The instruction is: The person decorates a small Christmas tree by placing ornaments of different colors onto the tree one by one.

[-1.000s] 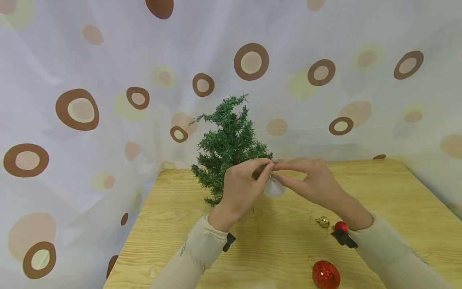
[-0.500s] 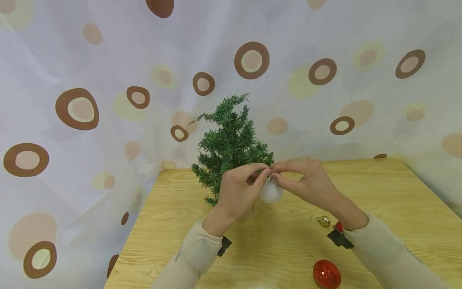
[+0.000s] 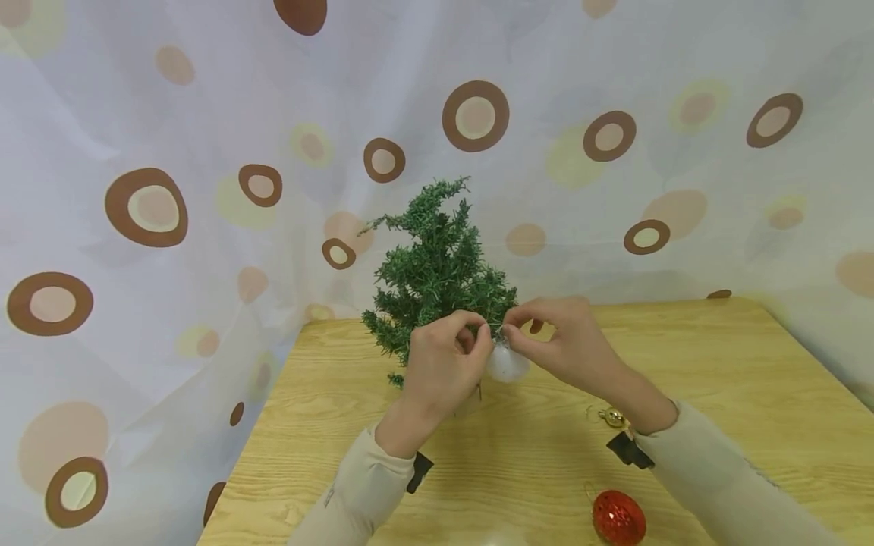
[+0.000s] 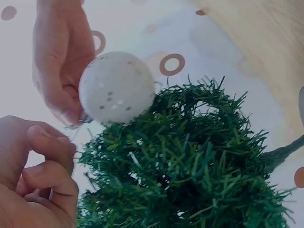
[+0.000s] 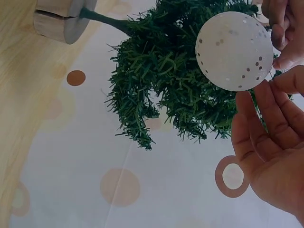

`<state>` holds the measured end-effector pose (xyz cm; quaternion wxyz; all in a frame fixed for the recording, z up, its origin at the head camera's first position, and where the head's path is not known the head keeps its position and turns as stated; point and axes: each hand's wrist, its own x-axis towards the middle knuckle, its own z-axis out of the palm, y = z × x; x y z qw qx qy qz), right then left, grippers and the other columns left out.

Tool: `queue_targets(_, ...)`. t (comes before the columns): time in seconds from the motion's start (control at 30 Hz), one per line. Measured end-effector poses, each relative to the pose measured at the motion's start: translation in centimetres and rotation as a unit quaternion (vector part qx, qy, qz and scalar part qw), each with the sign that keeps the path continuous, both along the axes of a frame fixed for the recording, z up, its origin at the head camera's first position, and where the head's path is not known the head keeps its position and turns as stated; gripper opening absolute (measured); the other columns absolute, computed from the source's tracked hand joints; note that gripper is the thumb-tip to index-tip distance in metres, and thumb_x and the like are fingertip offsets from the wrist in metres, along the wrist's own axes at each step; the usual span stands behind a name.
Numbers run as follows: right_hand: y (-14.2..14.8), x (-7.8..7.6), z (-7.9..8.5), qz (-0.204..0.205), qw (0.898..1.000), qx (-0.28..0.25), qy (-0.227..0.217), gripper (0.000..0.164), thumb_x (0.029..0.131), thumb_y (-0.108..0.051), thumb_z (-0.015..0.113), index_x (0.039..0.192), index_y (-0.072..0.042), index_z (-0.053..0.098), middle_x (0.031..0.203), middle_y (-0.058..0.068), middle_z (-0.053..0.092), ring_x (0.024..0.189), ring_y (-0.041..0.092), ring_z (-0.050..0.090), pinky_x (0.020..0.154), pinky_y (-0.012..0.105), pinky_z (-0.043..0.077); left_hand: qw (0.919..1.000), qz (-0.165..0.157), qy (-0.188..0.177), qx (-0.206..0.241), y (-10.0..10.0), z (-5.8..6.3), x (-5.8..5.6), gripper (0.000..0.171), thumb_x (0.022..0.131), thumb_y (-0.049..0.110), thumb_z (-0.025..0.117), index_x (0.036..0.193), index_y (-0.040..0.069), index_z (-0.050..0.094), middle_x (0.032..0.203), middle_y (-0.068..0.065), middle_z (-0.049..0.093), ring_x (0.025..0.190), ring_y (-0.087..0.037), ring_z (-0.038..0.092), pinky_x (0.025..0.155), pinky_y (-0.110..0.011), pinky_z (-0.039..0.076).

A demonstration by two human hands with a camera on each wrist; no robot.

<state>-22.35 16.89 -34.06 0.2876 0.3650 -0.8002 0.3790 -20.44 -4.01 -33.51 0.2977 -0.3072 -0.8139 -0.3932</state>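
A small artificial Christmas tree [image 3: 437,265] stands on the wooden table. At its right side hangs a white Christmas bauble [image 3: 508,365] with silvery specks. My right hand [image 3: 570,343] pinches the bauble's top with thumb and forefinger; the other fingers extend beside the ball in the right wrist view. Thumb and forefinger of my left hand [image 3: 444,360] pinch the thin hanging loop, whose thread shows faintly in the left wrist view. There the white ball [image 4: 116,88] overlaps the green branch tips [image 4: 166,152]. The fingertips partly hide the cap.
A shiny red bauble [image 3: 617,517] lies near the table's front edge. A small gold bauble [image 3: 613,416] rests close to the right wrist. The tree's round wooden base [image 5: 66,21] shows in the right wrist view. A patterned curtain [image 3: 546,189] hangs behind the table [image 3: 717,364].
Both hands have moved left and slightly down with the white bauble, toward the tree's right branches. The fingertips have drawn a little apart. The right forearm now covers the small red bauble.
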Motion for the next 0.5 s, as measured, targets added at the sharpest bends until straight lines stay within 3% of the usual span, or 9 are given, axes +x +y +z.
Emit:
queue_targets(0.3,-0.66,0.24,-0.78,0.0,0.998,0.023,-0.054,0.014,0.096,-0.001,0.072,0.097,-0.014,0.079,0.086,-0.004,0.075,0.074,0.002,0.066,0.06,0.024,0.055,0.9977,0.026,-0.055,-0.03,-0.5,0.06,0.62,0.013,0.099,0.004,0.065,0.093,0.0,0.077,0.056,-0.002,0.059,0.042,0.001,0.034,0.042,-0.013,0.029)
queue_targets(0.5,-0.87,0.53,-0.81,0.005,0.998,0.024,-0.064,0.014,0.096,-0.002,0.072,0.096,-0.014,0.078,0.085,-0.005,0.074,0.073,0.002,0.065,0.057,0.023,0.052,0.9958,0.027,-0.08,-0.035,-0.88,0.29,0.85,0.013,0.099,0.005,0.066,0.093,0.001,0.077,0.056,-0.001,0.059,0.041,0.001,0.033,0.043,-0.013,0.028)
